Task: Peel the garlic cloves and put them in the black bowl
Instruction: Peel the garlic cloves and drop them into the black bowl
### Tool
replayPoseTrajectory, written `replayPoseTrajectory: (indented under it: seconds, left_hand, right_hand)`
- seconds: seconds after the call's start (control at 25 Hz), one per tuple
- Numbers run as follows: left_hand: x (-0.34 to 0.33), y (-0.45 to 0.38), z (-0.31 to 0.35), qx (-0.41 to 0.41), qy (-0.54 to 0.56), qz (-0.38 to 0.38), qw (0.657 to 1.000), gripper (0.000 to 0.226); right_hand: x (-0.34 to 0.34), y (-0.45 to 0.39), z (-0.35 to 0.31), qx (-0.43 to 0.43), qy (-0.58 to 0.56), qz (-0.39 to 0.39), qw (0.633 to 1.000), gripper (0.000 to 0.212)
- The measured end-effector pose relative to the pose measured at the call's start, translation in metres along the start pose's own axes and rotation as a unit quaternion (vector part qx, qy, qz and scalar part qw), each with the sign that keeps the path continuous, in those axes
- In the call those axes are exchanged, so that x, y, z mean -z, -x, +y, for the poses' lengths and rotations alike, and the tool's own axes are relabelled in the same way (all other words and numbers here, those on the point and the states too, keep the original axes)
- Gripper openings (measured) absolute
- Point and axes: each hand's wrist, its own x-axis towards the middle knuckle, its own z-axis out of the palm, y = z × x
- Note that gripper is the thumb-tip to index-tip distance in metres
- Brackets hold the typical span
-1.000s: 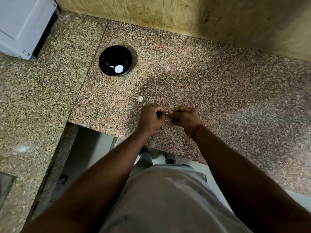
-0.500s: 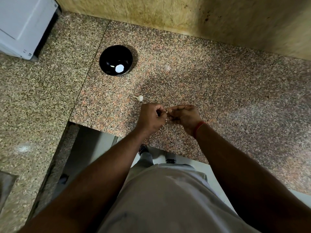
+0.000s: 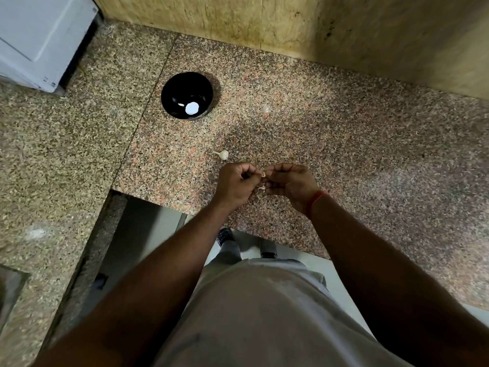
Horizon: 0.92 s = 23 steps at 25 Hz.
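Observation:
A small garlic clove (image 3: pixel 262 175) is pinched between the fingertips of both hands, just above the granite counter (image 3: pixel 344 133). My left hand (image 3: pixel 236 185) curls round its left side and my right hand (image 3: pixel 289 184) grips it from the right; most of the clove is hidden by fingers. A wisp of peel (image 3: pixel 262 187) hangs below the fingers. Another unpeeled garlic clove (image 3: pixel 223 154) lies on the counter just beyond my left hand. The black bowl (image 3: pixel 169 94) stands further back to the left, with pale pieces (image 3: pixel 191 108) at its bottom.
A white appliance (image 3: pixel 39 35) stands at the back left corner. A tiled wall (image 3: pixel 291 25) runs along the back. The counter's front edge (image 3: pixel 169 203) lies just below my hands, with a recess and floor beneath.
Both hands have shifted very slightly away from me while still working on the clove. Nothing else has moved.

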Motion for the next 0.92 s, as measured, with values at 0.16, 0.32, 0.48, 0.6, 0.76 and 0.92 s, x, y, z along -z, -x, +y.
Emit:
replayPoseTrajectory:
  seconds: [0.16,0.32,0.48,0.6,0.76,0.92]
  left_hand:
    - [0.002,0.001,0.001,-0.028,-0.036,0.001,0.999,0.009]
    - [0.001,0.002,0.005,-0.071,-0.097,0.023,0.993,0.006]
    - [-0.002,0.002,0.007,-0.080,-0.132,0.035,0.987,0.010]
    - [-0.003,0.000,0.008,-0.089,-0.143,0.033,0.985,0.012]
    - [-0.003,-0.001,0.006,-0.090,-0.142,0.014,0.986,0.013]
    - [-0.005,0.000,0.004,-0.087,-0.115,0.011,0.989,0.014]
  right_hand:
    - [0.000,-0.001,0.002,0.004,-0.007,0.017,1.000,0.007]
    - [-0.007,0.001,0.002,0.023,0.015,0.027,0.999,0.012]
    - [-0.012,0.004,-0.003,0.032,0.016,0.032,0.999,0.015]
    - [-0.011,0.004,-0.003,0.040,0.026,0.035,0.998,0.015]
    - [-0.008,0.004,-0.001,0.037,0.023,0.032,0.999,0.010]
    - [-0.002,0.002,0.000,0.026,0.026,0.018,0.999,0.011]
